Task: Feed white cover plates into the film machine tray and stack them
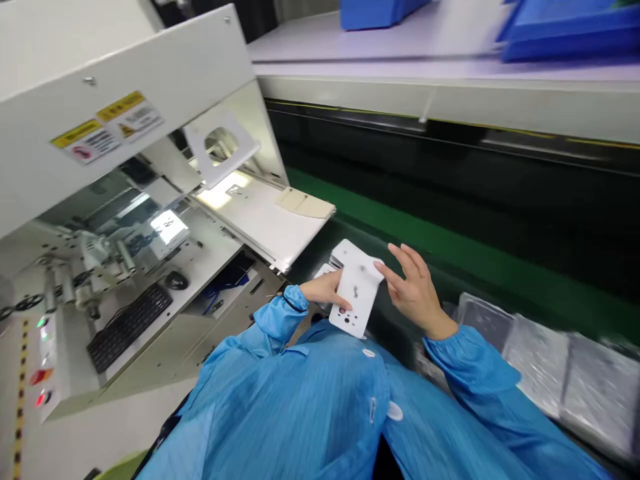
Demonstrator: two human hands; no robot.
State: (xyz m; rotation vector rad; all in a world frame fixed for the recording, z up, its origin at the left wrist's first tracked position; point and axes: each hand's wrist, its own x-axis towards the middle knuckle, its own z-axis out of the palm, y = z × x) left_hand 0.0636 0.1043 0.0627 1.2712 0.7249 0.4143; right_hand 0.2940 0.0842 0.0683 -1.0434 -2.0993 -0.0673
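My left hand [325, 290] is closed on a thin white panel [357, 293] with rounded corners, its thumb lying on the face near small dark holes. Some dark marks show on the panel's middle. My right hand [415, 290] has a fingertip on the panel's upper right corner, which looks slightly bent; its other fingers are raised and spread. Behind the held panel, more white panels [345, 251] are partly hidden, so whether they are also in my left hand is unclear.
A white machine's shelf [280, 220] juts out at the left, above a keyboard [129, 327] and mouse [177, 280]. Plastic-wrapped trays [537, 363] lie at the right. A dark green belt [450, 247] runs behind my hands, below a ledge with blue bins [575, 33].
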